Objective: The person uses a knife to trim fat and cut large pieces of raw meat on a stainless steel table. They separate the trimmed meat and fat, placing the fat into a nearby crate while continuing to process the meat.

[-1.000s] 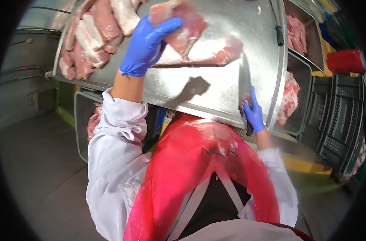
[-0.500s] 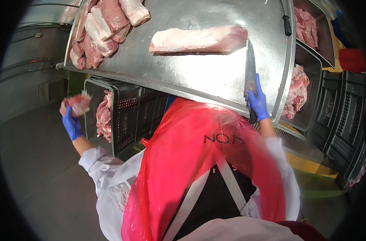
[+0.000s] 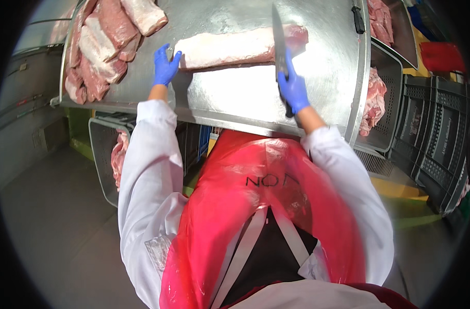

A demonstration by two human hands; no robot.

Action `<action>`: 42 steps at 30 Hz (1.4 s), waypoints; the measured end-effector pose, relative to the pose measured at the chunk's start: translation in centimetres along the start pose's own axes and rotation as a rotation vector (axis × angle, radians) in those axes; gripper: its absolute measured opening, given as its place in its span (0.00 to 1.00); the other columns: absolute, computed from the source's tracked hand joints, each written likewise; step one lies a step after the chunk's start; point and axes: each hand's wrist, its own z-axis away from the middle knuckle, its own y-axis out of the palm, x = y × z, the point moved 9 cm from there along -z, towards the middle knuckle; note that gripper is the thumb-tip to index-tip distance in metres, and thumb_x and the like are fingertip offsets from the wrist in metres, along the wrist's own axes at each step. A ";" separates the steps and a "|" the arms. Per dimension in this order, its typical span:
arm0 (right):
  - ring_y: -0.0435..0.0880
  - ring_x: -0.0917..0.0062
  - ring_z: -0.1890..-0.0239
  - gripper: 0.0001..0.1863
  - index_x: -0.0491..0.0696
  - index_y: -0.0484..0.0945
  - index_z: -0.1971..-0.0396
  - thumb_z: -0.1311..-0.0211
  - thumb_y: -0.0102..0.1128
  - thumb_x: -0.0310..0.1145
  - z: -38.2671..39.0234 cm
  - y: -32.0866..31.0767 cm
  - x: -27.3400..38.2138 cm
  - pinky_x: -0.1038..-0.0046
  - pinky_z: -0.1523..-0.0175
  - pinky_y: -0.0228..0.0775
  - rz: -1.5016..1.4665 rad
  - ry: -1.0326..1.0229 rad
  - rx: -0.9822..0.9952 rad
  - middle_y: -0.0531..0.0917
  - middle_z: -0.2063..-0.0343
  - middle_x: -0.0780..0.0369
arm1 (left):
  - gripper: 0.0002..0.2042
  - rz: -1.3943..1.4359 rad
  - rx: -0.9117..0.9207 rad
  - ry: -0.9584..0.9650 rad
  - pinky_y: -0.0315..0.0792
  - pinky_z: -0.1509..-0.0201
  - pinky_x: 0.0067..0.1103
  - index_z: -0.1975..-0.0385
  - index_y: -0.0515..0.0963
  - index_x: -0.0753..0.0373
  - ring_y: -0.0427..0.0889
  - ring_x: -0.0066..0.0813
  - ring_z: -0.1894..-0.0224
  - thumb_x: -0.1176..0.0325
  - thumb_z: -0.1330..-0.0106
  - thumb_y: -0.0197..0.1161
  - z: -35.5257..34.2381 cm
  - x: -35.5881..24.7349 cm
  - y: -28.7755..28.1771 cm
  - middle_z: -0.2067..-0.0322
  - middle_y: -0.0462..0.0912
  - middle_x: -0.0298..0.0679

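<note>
A long pale slab of raw meat (image 3: 227, 47) lies across the metal table (image 3: 322, 90). My left hand (image 3: 166, 64), in a blue glove, is at the slab's left end with its fingers apart, holding nothing; whether it touches the meat I cannot tell. In my right hand (image 3: 293, 88), also gloved in blue, is a long knife (image 3: 279, 38), gripped by its dark handle. Its blade points away from me and crosses over the slab near the right end. Several pieces of raw meat (image 3: 103, 44) are piled at the table's left.
Below the table's left edge stands a grey crate (image 3: 98, 154) with meat in it. At the right are another meat crate (image 3: 395, 98), a metal bin (image 3: 404, 31) of meat and dark stacked crates (image 3: 433, 129). A small black-handled tool (image 3: 358, 19) lies by the table's right edge.
My left hand has let go of a meat piece by the left crate and come up to the slab. My right hand has carried the knife left, over the slab.
</note>
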 end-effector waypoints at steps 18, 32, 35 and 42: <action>0.86 0.66 0.78 0.40 0.56 0.49 0.24 0.33 0.54 0.33 -0.1 3.0 2.3 0.66 0.70 0.79 -0.037 -0.092 -0.384 0.85 0.79 0.58 | 0.27 0.008 0.111 0.140 0.70 0.38 0.42 0.41 0.75 0.55 0.74 0.57 0.42 0.44 0.33 0.58 -3.8 -1.8 8.1 0.43 0.75 0.52; 0.89 0.62 0.63 0.41 0.60 0.47 0.23 0.33 0.55 0.35 -2.7 4.7 1.2 0.67 0.55 0.80 -0.310 0.305 -0.054 0.86 0.65 0.46 | 0.26 0.019 0.155 0.221 0.69 0.38 0.44 0.39 0.74 0.54 0.73 0.59 0.42 0.44 0.32 0.56 -5.5 -1.6 9.1 0.43 0.74 0.52; 0.88 0.58 0.64 0.40 0.59 0.47 0.23 0.32 0.54 0.33 2.4 6.8 0.6 0.65 0.55 0.79 -0.172 0.267 -0.093 0.86 0.66 0.46 | 0.26 0.014 0.119 0.240 0.69 0.38 0.44 0.39 0.73 0.54 0.73 0.60 0.42 0.45 0.31 0.55 -5.7 -1.6 9.6 0.43 0.74 0.53; 0.79 0.81 0.70 0.41 0.57 0.45 0.22 0.31 0.52 0.22 14.3 0.2 -2.0 0.77 0.63 0.75 -0.616 0.313 -0.069 0.82 0.64 0.62 | 0.21 -0.261 0.130 0.405 0.74 0.49 0.40 0.56 0.78 0.62 0.78 0.52 0.51 0.49 0.36 0.61 -3.8 -14.6 8.3 0.54 0.80 0.49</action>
